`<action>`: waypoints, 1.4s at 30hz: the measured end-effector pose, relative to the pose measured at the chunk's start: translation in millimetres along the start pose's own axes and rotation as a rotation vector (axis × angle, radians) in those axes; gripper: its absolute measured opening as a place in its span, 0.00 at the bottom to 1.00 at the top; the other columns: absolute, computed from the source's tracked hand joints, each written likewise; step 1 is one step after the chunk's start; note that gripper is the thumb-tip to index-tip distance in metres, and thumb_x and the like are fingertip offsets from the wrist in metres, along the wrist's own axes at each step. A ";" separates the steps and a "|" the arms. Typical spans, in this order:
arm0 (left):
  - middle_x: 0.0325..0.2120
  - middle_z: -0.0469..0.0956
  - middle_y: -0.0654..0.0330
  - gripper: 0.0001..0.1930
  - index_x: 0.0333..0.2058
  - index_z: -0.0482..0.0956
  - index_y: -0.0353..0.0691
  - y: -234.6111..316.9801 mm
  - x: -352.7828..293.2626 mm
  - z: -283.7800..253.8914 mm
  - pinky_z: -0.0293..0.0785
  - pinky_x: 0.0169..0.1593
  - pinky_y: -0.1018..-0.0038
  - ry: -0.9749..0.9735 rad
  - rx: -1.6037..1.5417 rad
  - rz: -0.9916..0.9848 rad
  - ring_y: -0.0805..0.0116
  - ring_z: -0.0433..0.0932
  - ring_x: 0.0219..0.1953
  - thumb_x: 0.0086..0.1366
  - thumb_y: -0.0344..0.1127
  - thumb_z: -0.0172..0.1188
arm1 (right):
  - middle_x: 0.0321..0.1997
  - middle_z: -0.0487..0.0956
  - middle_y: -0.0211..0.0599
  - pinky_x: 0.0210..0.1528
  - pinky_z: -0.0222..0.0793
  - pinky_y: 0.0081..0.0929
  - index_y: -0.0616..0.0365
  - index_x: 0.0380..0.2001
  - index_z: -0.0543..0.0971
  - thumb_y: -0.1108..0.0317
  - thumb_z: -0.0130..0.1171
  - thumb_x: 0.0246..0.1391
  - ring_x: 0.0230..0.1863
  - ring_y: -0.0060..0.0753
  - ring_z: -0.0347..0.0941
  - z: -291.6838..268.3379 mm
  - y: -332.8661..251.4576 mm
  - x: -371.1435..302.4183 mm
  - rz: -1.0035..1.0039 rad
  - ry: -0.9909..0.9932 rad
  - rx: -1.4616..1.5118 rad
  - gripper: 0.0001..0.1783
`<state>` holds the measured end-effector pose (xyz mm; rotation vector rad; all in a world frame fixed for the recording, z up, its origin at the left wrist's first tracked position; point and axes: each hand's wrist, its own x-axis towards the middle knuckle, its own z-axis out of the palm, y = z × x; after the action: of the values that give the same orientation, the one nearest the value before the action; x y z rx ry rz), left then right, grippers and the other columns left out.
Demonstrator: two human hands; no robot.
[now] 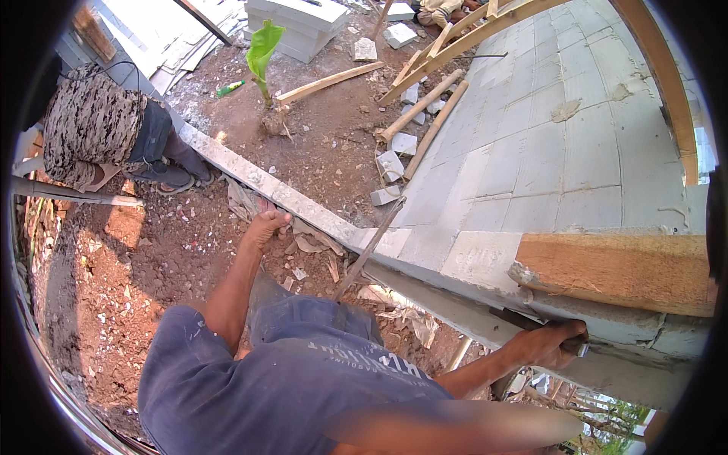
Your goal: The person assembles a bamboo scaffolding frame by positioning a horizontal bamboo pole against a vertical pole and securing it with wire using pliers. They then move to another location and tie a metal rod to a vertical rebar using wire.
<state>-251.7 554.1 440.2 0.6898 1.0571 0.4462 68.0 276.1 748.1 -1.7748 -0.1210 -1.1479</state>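
My right hand [547, 343] is closed around a dark tool [516, 318] with a flat dark bar at one end and a metallic tip at the other. Its exact kind is hard to make out. The hand is beside the grey block wall [546, 167], just below a thick wooden plank [614, 273] fixed along it. My left hand [269, 226] is curled near a long, pale concrete ledge [258, 178], and any object inside its fingers is hidden. Between my hands, a thin wooden stick [371, 246] slants up against the ledge.
A person in a patterned shirt [91, 121] bends at the upper left. A young plant [263, 57], a loose wooden batten [330, 82], round poles [436, 129] and block pieces [390, 165] lie or stand beyond the ledge. Wooden framing [470, 42] rises by the wall.
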 end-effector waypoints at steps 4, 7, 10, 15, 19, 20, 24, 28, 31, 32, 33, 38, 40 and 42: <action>0.16 0.74 0.67 0.13 0.24 0.77 0.41 -8.3 11.8 14.8 0.65 0.20 0.80 -0.061 0.079 -0.078 0.77 0.70 0.16 0.53 0.41 0.72 | 0.43 0.79 0.48 0.41 0.72 0.30 0.73 0.42 0.76 0.59 0.60 0.58 0.38 0.34 0.73 -3.5 29.8 5.5 -0.123 -0.006 0.047 0.23; 0.16 0.76 0.65 0.13 0.23 0.78 0.38 -21.0 1.9 6.9 0.67 0.19 0.78 -0.068 0.118 -0.023 0.76 0.72 0.16 0.51 0.39 0.73 | 0.46 0.77 0.46 0.43 0.70 0.28 0.70 0.46 0.74 0.61 0.55 0.60 0.43 0.32 0.72 -0.3 26.3 0.6 -0.085 -0.022 0.033 0.21; 0.16 0.76 0.61 0.14 0.23 0.78 0.36 -34.2 -13.4 -16.9 0.67 0.19 0.76 -0.018 0.095 -0.037 0.73 0.73 0.15 0.50 0.38 0.73 | 0.51 0.73 0.38 0.51 0.66 0.21 0.64 0.53 0.69 0.69 0.46 0.62 0.51 0.26 0.69 -3.9 33.6 8.3 0.084 -0.125 -0.205 0.18; 0.16 0.75 0.61 0.14 0.24 0.77 0.36 -31.0 -33.4 -67.5 0.67 0.20 0.74 0.011 -0.016 -0.097 0.71 0.72 0.16 0.51 0.39 0.72 | 0.50 0.74 0.38 0.50 0.68 0.25 0.63 0.50 0.71 0.67 0.48 0.62 0.51 0.29 0.70 0.6 21.0 3.6 -0.095 -0.118 -0.416 0.16; 0.16 0.74 0.63 0.13 0.25 0.76 0.39 -18.7 -41.4 -89.0 0.66 0.21 0.76 0.053 -0.014 -0.114 0.73 0.71 0.16 0.53 0.40 0.70 | 0.43 0.79 0.50 0.45 0.71 0.33 0.74 0.42 0.75 0.56 0.57 0.60 0.41 0.38 0.74 3.4 41.6 10.9 -0.314 -0.005 -0.122 0.25; 0.16 0.74 0.64 0.13 0.25 0.75 0.40 -16.1 -39.8 -91.1 0.66 0.21 0.76 0.047 -0.045 -0.094 0.73 0.71 0.16 0.53 0.40 0.70 | 0.42 0.79 0.49 0.45 0.70 0.33 0.74 0.41 0.75 0.56 0.57 0.60 0.40 0.38 0.73 7.9 41.1 11.8 -0.279 0.004 -0.043 0.24; 0.16 0.73 0.65 0.13 0.24 0.75 0.42 -14.9 -34.7 -89.8 0.66 0.22 0.77 0.021 -0.113 -0.016 0.73 0.71 0.16 0.54 0.42 0.70 | 0.35 0.77 0.43 0.43 0.69 0.33 0.72 0.36 0.74 0.56 0.63 0.55 0.35 0.35 0.69 7.4 41.5 9.3 -0.379 -0.038 -0.077 0.24; 0.16 0.73 0.65 0.13 0.24 0.75 0.42 -31.7 -30.7 -98.7 0.66 0.21 0.76 0.072 -0.105 -0.056 0.73 0.70 0.15 0.55 0.42 0.69 | 0.34 0.76 0.43 0.41 0.69 0.34 0.71 0.40 0.72 0.52 0.69 0.49 0.35 0.35 0.69 14.4 -7.3 -14.7 -0.227 0.033 -0.068 0.30; 0.15 0.73 0.65 0.14 0.23 0.75 0.40 -49.8 -28.3 -119.1 0.65 0.20 0.77 0.121 -0.151 -0.078 0.73 0.70 0.15 0.56 0.42 0.69 | 0.39 0.75 0.48 0.40 0.69 0.37 0.71 0.44 0.69 0.46 0.69 0.46 0.38 0.38 0.70 19.5 -17.5 -31.7 -0.144 0.035 0.109 0.38; 0.15 0.73 0.65 0.14 0.24 0.76 0.40 -57.7 -32.6 -128.5 0.65 0.20 0.77 0.151 -0.149 -0.084 0.73 0.70 0.15 0.56 0.42 0.69 | 0.40 0.74 0.49 0.40 0.69 0.37 0.71 0.44 0.68 0.44 0.68 0.46 0.39 0.39 0.70 21.4 -15.4 -33.0 -0.186 0.070 0.097 0.39; 0.15 0.73 0.65 0.14 0.24 0.76 0.40 -58.9 -35.0 -135.6 0.65 0.20 0.77 0.176 -0.141 -0.084 0.74 0.69 0.15 0.56 0.42 0.69 | 0.42 0.74 0.50 0.40 0.69 0.38 0.71 0.45 0.68 0.42 0.67 0.46 0.39 0.41 0.70 25.1 -9.1 -31.3 -0.223 0.113 0.085 0.41; 0.14 0.73 0.65 0.17 0.24 0.77 0.41 -73.2 -29.9 -167.1 0.65 0.18 0.78 0.278 -0.084 -0.143 0.75 0.70 0.13 0.52 0.48 0.72 | 0.43 0.71 0.52 0.39 0.69 0.41 0.70 0.49 0.64 0.38 0.62 0.49 0.40 0.45 0.69 27.7 5.8 -36.8 -0.431 0.159 -0.170 0.43; 0.14 0.73 0.65 0.18 0.24 0.77 0.40 -80.3 -11.1 -178.9 0.65 0.18 0.77 0.248 -0.068 -0.130 0.74 0.70 0.13 0.51 0.48 0.73 | 0.42 0.70 0.51 0.39 0.69 0.42 0.70 0.50 0.64 0.38 0.61 0.50 0.39 0.46 0.69 32.0 -0.8 -38.0 -0.454 0.186 -0.147 0.44; 0.14 0.73 0.65 0.18 0.23 0.76 0.41 -70.5 0.5 -172.3 0.66 0.18 0.77 0.206 -0.072 -0.144 0.74 0.70 0.13 0.50 0.48 0.73 | 0.44 0.70 0.53 0.40 0.69 0.41 0.70 0.51 0.63 0.37 0.60 0.50 0.40 0.46 0.69 34.6 5.3 -40.3 -0.379 0.174 -0.073 0.45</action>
<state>-405.9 555.8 335.9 0.5068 1.2702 0.4344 71.0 315.5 712.2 -1.7510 -0.3255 -1.5900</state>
